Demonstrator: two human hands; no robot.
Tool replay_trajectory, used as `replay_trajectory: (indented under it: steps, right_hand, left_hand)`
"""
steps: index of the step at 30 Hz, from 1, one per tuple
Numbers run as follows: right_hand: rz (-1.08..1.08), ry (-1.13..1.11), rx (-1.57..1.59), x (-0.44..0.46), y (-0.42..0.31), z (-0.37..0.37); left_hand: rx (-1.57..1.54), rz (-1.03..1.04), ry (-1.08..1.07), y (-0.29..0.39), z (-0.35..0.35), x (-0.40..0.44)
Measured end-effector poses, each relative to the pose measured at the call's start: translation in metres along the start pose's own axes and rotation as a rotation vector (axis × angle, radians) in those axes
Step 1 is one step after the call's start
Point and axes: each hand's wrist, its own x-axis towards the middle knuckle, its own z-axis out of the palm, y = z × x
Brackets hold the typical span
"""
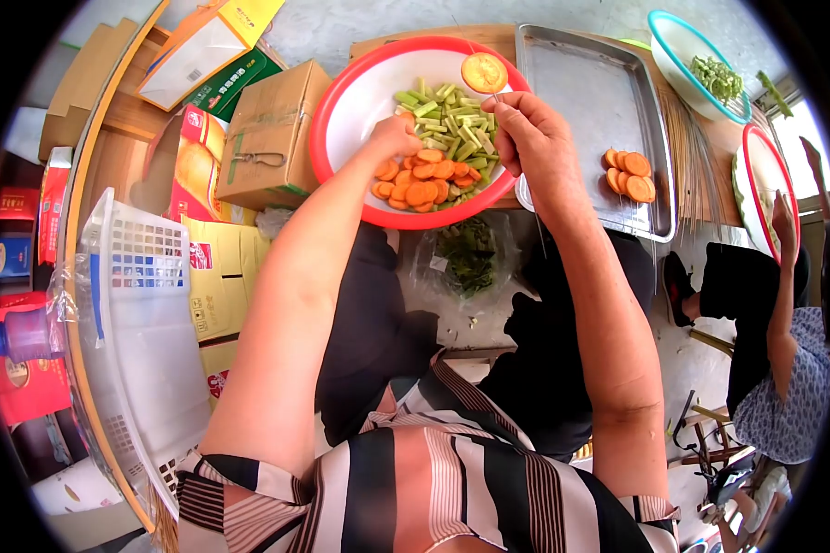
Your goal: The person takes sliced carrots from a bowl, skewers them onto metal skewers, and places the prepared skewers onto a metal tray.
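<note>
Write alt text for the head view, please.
A person's right hand holds up a skewered round slice, while the left hand is at the carrot slices in a red-rimmed basin, beside chopped green stalks. On the right, a metal tray holds more orange slices; another person is beyond.

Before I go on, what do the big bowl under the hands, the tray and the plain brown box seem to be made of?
Bowl: probably plastic, smooth, with a thick, evenly coloured red rim, though enamel is possible. Tray: metal, likely steel or aluminium, given its grey, dull sheen. Box: most likely cardboard, matte brown, with straight folded edges.
</note>
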Motion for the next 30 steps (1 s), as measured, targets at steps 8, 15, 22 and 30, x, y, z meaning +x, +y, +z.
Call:
replay_trajectory:
  steps: [8, 15, 22, 30]
  right_hand:
    - [-0.007, -0.018, -0.006, -0.003, 0.001, 0.001]
    - [-0.019, -0.015, -0.018, -0.005, 0.009, 0.001]
    - [0.011, -0.010, 0.013, 0.000, 0.008, 0.001]
    - [0.015, -0.015, -0.008, 0.003, 0.008, 0.003]
  left_hand:
    - [-0.330, -0.267, -0.362, 0.025, -0.045, -0.044]
    - [0.046, 0.090, 0.133, 0.005, 0.003, -0.029]
    - [0.027, 0.135, 0.407, -0.007, 0.042, -0.009]
    - [-0.032, 0.041, 0.333, 0.007, 0.025, -0.014]
